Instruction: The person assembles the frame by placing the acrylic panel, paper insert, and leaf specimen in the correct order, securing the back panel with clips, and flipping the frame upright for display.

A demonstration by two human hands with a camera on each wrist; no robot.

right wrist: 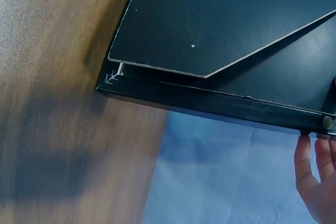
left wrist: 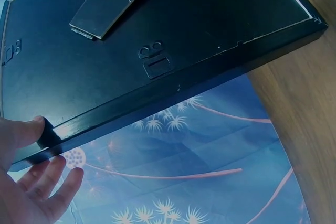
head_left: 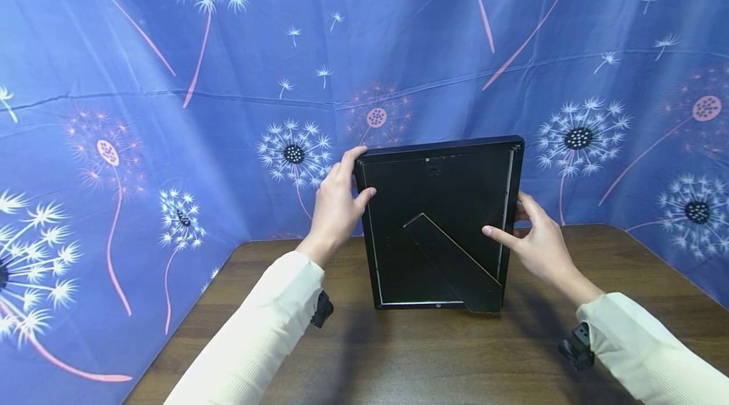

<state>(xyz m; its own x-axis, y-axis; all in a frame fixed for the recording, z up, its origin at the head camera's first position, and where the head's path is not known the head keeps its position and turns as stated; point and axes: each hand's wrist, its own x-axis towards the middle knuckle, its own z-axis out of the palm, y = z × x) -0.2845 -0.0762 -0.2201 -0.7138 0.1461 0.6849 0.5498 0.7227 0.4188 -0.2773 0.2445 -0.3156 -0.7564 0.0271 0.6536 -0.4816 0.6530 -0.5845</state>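
Note:
A black picture frame (head_left: 398,186) stands upright on the wooden table, its back towards me. My left hand (head_left: 335,205) grips its upper left edge, thumb on the back panel and fingers round the far side. Lower down, at the right edge, my right hand (head_left: 540,242) holds the frame with the thumb over the back. A black easel stand (head_left: 455,266) runs slantwise from the panel's middle to the bottom right corner. Small metal hangers (left wrist: 156,60) show on the back in the left wrist view. The frame's front is hidden.
The brown wooden table (head_left: 433,354) ends at a blue cloth backdrop (head_left: 433,95) printed with dandelions, which rises behind and at both sides. Black wrist cameras (head_left: 578,347) sit at both sleeves.

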